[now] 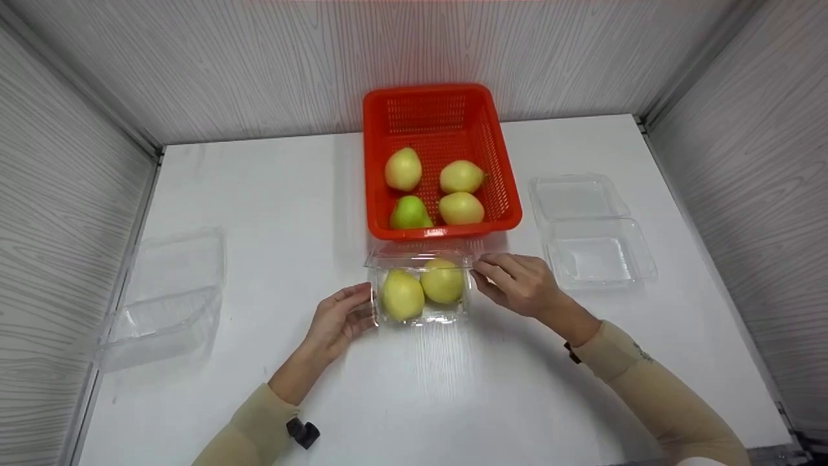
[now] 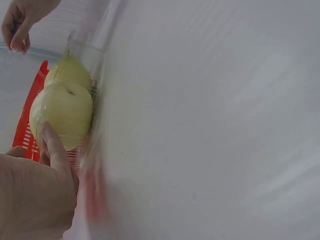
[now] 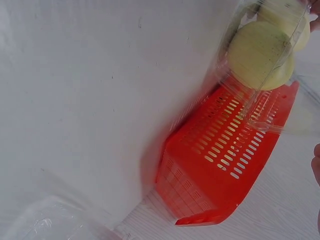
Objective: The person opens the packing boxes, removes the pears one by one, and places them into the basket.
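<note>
A clear plastic clamshell box [image 1: 422,320] lies on the table with its hinged lid [image 1: 414,260] partly raised on the far side. Two yellow-green pears, a left one [image 1: 402,296] and a right one [image 1: 442,282], sit side by side in it. My left hand [image 1: 336,322] touches the box's left wall with extended fingers; the left wrist view shows a finger [image 2: 56,147] against the plastic beside a pear. At the right end, my right hand [image 1: 517,285] pinches the lid's corner between thumb and curled fingers. In the right wrist view the hand is mostly out of frame.
Just behind the box stands a red plastic basket [image 1: 508,188] with several pears in it. An unfolded clear clamshell box [image 1: 595,255] lies to the right, and another [image 1: 162,323] to the left. Wood-grain panels [image 1: 259,71] enclose the table's back and sides.
</note>
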Action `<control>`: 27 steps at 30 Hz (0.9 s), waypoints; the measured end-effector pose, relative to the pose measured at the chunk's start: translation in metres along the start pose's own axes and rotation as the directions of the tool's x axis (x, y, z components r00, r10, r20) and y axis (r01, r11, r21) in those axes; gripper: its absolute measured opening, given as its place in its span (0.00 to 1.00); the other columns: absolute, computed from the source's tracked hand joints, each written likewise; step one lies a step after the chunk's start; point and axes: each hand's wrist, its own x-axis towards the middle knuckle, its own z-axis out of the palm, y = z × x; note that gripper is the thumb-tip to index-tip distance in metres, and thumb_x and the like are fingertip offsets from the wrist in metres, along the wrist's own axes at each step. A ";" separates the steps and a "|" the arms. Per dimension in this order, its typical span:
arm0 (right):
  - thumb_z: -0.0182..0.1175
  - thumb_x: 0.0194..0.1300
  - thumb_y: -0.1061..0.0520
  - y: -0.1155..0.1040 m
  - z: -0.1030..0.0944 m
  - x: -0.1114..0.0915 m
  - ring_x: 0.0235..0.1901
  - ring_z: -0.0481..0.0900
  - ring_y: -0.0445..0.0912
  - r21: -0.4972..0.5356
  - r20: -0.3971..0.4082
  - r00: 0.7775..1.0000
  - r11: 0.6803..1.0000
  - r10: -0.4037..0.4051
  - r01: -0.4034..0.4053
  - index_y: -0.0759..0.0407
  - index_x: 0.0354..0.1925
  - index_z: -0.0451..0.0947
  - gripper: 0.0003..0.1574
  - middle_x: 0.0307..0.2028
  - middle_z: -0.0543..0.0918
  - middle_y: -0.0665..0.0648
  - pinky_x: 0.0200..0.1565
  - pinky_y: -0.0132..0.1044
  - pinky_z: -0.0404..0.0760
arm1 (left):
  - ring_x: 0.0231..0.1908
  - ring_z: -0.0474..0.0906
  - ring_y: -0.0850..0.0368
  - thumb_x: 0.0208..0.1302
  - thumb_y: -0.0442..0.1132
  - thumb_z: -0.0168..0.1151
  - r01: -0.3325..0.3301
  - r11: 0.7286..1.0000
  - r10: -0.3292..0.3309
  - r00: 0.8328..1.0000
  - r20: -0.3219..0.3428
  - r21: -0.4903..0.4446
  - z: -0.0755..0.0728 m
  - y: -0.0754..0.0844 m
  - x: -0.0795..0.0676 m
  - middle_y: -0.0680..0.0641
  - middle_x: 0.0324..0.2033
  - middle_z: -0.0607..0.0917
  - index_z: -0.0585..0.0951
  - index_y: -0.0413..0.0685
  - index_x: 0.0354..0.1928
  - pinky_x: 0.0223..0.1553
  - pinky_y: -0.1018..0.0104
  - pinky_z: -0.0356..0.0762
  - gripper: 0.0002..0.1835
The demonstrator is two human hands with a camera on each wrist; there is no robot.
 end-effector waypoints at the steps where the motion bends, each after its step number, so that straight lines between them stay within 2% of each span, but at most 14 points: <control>1: 0.66 0.70 0.59 0.000 0.000 0.000 0.24 0.88 0.48 -0.002 0.001 1.000 1.000 0.001 -0.001 0.64 0.36 0.88 0.09 0.29 0.90 0.58 0.27 0.37 0.90 | 0.39 0.86 0.59 0.78 0.34 0.58 0.003 1.000 -0.003 1.000 0.003 -0.004 0.000 0.000 0.001 0.50 0.41 0.87 0.73 0.35 0.66 0.41 0.67 0.90 0.19; 10: 0.66 0.71 0.58 0.003 0.002 0.005 0.22 0.87 0.48 0.026 0.001 0.999 0.999 0.033 -0.033 0.64 0.37 0.89 0.10 0.30 0.90 0.57 0.25 0.38 0.90 | 0.32 0.83 0.61 0.76 0.33 0.61 0.014 1.000 -0.014 1.000 -0.004 -0.026 0.001 0.000 0.008 0.52 0.38 0.88 0.75 0.38 0.61 0.33 0.69 0.88 0.16; 17: 0.66 0.71 0.58 0.005 0.002 0.007 0.22 0.87 0.49 0.017 0.013 0.998 0.998 0.057 -0.057 0.64 0.39 0.89 0.10 0.31 0.90 0.58 0.25 0.39 0.90 | 0.31 0.84 0.62 0.76 0.33 0.61 0.019 1.000 -0.019 1.000 -0.007 0.006 0.000 -0.002 0.012 0.54 0.34 0.88 0.76 0.41 0.60 0.32 0.71 0.87 0.15; 27: 0.67 0.70 0.58 0.011 0.005 0.010 0.29 0.90 0.51 0.021 0.033 0.996 0.996 0.085 -0.086 0.63 0.43 0.89 0.09 0.34 0.91 0.59 0.32 0.43 0.93 | 0.28 0.83 0.63 0.73 0.32 0.63 0.036 0.999 -0.036 0.999 -0.023 0.015 0.001 -0.004 0.014 0.54 0.29 0.87 0.77 0.43 0.56 0.29 0.71 0.85 0.13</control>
